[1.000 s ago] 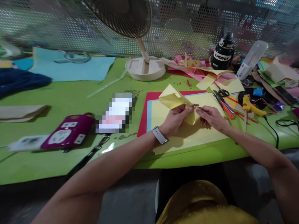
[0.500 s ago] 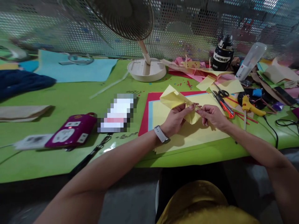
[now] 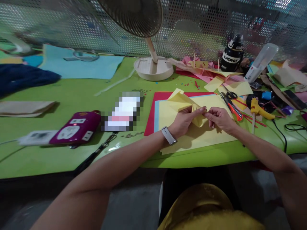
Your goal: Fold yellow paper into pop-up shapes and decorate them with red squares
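Pinching a folded yellow paper piece [image 3: 185, 103] between both hands, centre-right of frame: left hand [image 3: 183, 121] grips its lower edge, right hand [image 3: 219, 118] clenched on the tip beside it. Piece is raised just above a yellow sheet [image 3: 203, 137] stacked on blue and red sheets. Scissors [image 3: 227, 92] and yellow glue gun [image 3: 259, 108] right of hands; fan base [image 3: 153, 67] upper centre.
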Motion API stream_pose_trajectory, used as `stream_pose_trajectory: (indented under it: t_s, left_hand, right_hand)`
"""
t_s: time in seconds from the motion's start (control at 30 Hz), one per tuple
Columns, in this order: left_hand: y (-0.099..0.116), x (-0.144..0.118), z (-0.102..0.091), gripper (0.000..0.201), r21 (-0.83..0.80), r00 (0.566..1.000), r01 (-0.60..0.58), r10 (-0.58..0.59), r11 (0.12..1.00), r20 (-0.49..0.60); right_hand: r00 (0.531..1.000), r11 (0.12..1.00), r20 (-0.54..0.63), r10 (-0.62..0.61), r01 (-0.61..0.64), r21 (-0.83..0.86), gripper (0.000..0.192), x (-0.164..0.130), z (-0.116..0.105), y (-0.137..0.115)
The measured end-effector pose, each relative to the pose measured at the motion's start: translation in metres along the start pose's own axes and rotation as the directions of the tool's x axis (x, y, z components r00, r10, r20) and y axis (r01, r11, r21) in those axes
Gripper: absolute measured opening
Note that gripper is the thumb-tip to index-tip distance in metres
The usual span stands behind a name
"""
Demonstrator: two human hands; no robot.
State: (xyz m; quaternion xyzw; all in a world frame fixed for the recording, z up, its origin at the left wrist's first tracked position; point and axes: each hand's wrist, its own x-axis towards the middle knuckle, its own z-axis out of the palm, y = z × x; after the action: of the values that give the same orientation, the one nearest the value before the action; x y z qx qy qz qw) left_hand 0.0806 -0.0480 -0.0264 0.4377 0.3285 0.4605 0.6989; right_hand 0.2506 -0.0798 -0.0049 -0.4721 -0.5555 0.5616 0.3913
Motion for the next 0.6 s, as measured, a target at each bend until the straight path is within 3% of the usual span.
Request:
stream_pose_trajectory:
  t_s: [0.3,0.6]
  left_hand:
    - [-0.0008,0.0,0.0,0.029,0.014,1.0,0.003,-0.003,1.0,-0.023]
    - [-0.0039,0.0023,-0.0007,0.03,0.009,1.0,-0.011,0.011,1.0,0.006]
  right_hand:
    - [0.999,1.0,0.03,-0.016,0.017,-0.019,0.041,0.001,-0.0023,0.0049]
    - [1.0,1.0,-0.016,-0.01,0.01,-0.015,0.043,0.0014,-0.0019,0.0042]
